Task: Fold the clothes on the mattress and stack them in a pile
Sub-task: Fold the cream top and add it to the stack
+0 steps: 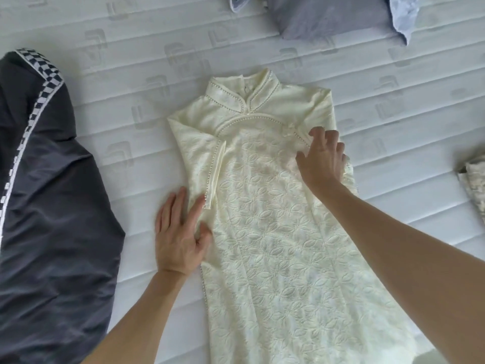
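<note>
Cream embossed mandarin-collar dress (265,219) flat on white quilted mattress (393,101). Left hand (181,232) wide, pressing at 9 o'clock; right hand (322,158) spread, fingers slightly curled, at 2 o'clock. Risk: smoothing drags fabric, bunching the folded-in sleeves.

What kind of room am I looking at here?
Probably a bedroom: a bare quilted mattress fills the view, a grey pillow lies at its far edge, and a cream dress is spread out on it.
</note>
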